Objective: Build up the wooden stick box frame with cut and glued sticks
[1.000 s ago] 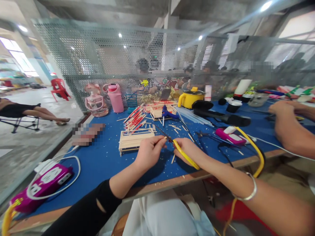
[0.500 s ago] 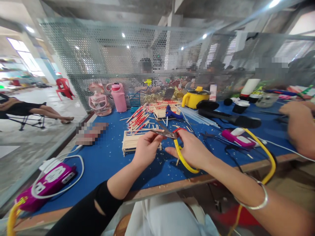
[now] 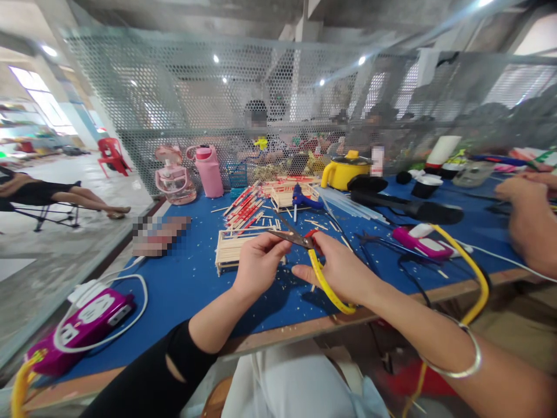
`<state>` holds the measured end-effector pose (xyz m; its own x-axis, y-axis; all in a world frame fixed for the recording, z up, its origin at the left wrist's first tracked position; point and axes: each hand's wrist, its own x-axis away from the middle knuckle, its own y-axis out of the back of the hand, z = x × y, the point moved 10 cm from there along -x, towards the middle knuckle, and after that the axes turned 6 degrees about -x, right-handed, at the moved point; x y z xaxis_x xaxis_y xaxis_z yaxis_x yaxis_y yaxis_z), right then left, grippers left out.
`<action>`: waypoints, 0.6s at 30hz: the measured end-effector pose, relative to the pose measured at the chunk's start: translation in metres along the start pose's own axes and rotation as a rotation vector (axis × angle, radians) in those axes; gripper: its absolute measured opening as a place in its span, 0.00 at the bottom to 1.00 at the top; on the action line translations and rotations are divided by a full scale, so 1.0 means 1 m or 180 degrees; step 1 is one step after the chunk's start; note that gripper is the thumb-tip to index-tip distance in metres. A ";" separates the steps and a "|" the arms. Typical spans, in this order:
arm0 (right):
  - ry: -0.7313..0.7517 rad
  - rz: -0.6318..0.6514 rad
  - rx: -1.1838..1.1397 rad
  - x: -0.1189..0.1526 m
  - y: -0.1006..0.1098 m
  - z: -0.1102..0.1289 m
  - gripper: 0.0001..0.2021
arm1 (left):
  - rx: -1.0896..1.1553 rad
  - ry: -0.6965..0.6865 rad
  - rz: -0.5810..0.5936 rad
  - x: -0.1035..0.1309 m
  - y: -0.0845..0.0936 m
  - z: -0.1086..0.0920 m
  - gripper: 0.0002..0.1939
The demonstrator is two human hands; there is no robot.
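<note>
My right hand [image 3: 342,264] is closed around the scissors [image 3: 299,238], which have one yellow-wrapped handle loop and some red at the other. Their blades point left, across the fingertips of my left hand [image 3: 260,261]. That left hand is pinched, and what lies between its fingers is too small or hidden to make out. Just behind and left of it, a small rack of pale wooden sticks [image 3: 230,249] stands on the blue table [image 3: 183,302]. A second stick frame [image 3: 282,200] sits farther back, beside a blue glue gun [image 3: 304,200].
Red-and-white wrapped sticks [image 3: 243,209] lie in a pile behind the rack. Pink bottle [image 3: 209,171], clear bottle [image 3: 174,180] and yellow pot [image 3: 346,171] line the mesh partition [image 3: 183,98]. Purple power strips [image 3: 82,328] with cords lie left and right. Another person's hand [image 3: 528,203] is at right.
The scissors' yellow handle has shifted slightly to the right and down with my right hand. My left hand keeps its pinch in nearly the same place.
</note>
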<state>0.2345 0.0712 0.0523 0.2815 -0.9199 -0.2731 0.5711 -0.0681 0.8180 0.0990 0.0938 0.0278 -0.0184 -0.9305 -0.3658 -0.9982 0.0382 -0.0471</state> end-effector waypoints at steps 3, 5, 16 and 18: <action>0.0062 -0.0152 0.0086 0.002 0.001 0.000 0.20 | -0.0075 0.0029 -0.0065 0.002 0.000 -0.001 0.04; 0.0090 -0.0393 0.0301 0.003 0.005 0.000 0.21 | -0.0140 0.0054 -0.0128 0.003 0.002 -0.002 0.04; 0.0036 -0.0314 0.0089 0.004 0.003 0.004 0.19 | -0.0103 -0.0079 -0.0231 0.005 0.004 -0.004 0.04; -0.0006 -0.0196 -0.0107 0.004 -0.001 0.004 0.19 | -0.0061 -0.0103 -0.0236 0.005 0.004 -0.006 0.05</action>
<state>0.2317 0.0658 0.0527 0.2436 -0.9151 -0.3213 0.6130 -0.1114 0.7822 0.0947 0.0872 0.0314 0.0573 -0.9182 -0.3919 -0.9976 -0.0377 -0.0575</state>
